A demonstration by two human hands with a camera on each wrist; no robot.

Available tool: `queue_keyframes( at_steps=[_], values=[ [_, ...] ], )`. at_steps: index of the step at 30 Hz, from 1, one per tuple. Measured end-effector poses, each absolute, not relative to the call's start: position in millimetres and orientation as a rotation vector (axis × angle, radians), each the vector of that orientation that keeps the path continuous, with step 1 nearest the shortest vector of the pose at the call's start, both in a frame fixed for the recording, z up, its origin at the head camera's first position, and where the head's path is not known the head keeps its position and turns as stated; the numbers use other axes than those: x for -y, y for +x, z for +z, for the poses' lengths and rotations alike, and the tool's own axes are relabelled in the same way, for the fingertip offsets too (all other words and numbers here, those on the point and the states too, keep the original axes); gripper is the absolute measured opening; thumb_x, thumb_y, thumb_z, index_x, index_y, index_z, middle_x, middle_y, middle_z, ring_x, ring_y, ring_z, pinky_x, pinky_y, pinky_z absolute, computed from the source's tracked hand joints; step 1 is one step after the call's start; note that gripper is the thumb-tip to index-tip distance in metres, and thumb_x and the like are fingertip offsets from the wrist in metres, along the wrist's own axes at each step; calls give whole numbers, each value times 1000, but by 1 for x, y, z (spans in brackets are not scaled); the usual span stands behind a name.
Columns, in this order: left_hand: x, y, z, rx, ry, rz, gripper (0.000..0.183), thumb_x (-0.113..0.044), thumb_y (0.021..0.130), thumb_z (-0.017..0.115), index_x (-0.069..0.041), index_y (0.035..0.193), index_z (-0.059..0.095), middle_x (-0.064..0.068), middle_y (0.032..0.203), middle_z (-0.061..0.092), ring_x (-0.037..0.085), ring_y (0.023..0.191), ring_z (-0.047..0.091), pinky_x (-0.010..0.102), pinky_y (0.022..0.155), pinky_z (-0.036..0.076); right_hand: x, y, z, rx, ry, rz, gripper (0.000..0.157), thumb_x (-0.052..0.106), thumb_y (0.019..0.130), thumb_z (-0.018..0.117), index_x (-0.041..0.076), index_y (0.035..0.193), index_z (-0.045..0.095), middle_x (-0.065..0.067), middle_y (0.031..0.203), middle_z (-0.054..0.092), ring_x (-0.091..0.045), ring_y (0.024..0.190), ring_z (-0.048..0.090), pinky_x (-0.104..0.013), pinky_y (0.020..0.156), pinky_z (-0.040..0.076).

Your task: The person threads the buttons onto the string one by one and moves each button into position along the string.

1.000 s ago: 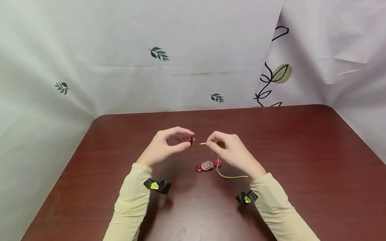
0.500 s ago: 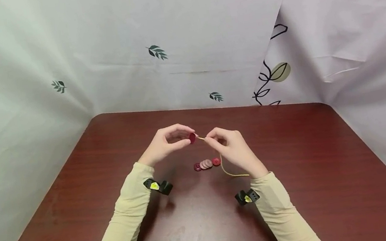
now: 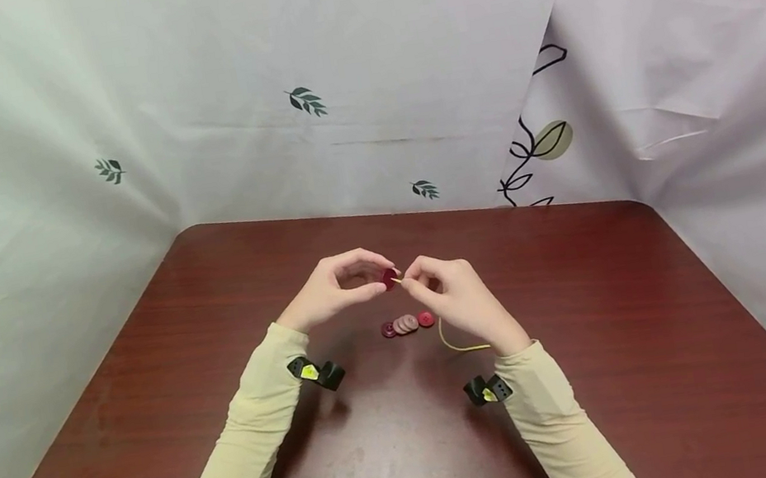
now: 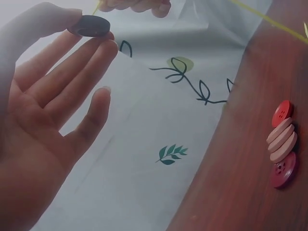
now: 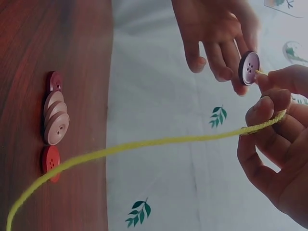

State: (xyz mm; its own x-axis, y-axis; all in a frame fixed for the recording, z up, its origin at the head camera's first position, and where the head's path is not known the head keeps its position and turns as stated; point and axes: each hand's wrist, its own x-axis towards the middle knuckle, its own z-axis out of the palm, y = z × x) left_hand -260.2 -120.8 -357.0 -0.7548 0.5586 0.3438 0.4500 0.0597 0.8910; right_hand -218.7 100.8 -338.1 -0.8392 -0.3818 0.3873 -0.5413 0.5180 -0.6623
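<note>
Raised over the table, my left hand (image 3: 333, 288) pinches a dark maroon button (image 5: 250, 68) by its edge, between thumb and fingertips. The right wrist view shows its face with several small holes. My right hand (image 3: 463, 297) pinches a yellow cord (image 5: 159, 142) near its end between thumb and forefinger. The short tip (image 5: 261, 72) of the cord is right at the button's face, near the holes. From the right hand the rest of the cord hangs down in a curve to the table.
Below the hands, a row of buttons lies on the brown wooden table (image 3: 390, 472): a maroon button (image 4: 285, 170), several overlapping pink buttons (image 5: 57, 128) and a red button (image 5: 51, 162). A white curtain (image 3: 216, 90) with leaf prints stands behind the table.
The hands have come together: the cord's tip, apart from the button a second ago, is now at its face. The button has turned, showing more of its flat side to the head view.
</note>
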Motion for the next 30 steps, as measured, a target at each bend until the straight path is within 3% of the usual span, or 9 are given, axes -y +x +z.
queue_keyframes(
  at_steps=[17,25,30],
  values=[
    [114,-256,-357,-2247,1090,1719,29,-7,86,71,-7,115,66,10,103,71,15,95,67,46,89,53,-100,-216,-344,2592,778,1227,9,14,94,61,9,89,66,0,68,58,-21,61,53,-21,56,42],
    [114,-260,-358,-2283,1127,1702,29,-6,84,73,-9,112,63,10,104,71,15,92,67,47,88,52,-99,-219,-342,2597,798,1228,11,14,93,61,6,90,67,-1,70,59,-17,61,53,-22,58,43],
    [114,-259,-359,-2278,1102,1728,25,-6,83,75,-10,104,63,8,97,71,15,87,67,42,85,54,-98,-220,-342,2601,813,1234,9,14,93,61,8,89,66,-1,70,59,-20,61,53,-21,57,43]
  ],
)
